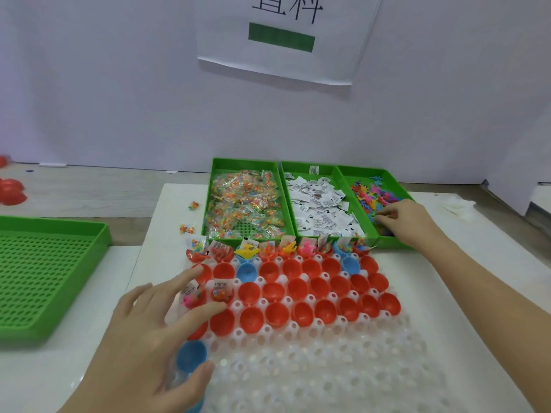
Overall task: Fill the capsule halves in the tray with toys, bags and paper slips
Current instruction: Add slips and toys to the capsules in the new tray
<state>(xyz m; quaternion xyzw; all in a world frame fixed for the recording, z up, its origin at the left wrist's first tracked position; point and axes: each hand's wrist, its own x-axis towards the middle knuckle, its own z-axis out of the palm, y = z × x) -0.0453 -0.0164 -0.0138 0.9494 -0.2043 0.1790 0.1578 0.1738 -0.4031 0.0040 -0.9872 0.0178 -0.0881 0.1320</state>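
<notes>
L hand (149,332) splayed over tray (328,368); R hand (405,219) dipped in toys (369,198).

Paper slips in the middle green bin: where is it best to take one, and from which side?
Probably pinch a free edge or corner of a top slip among the paper slips, coming from above. They lie flat and overlapping in a loose heap, and the walls of the green bin close off the sides.

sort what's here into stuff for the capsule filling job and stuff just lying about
For the job: capsule halves, clear tray, bags, paper slips, toys, left hand, right hand.
Lying about: green tray, loose red halves far left, wall sign, tissue.
</notes>
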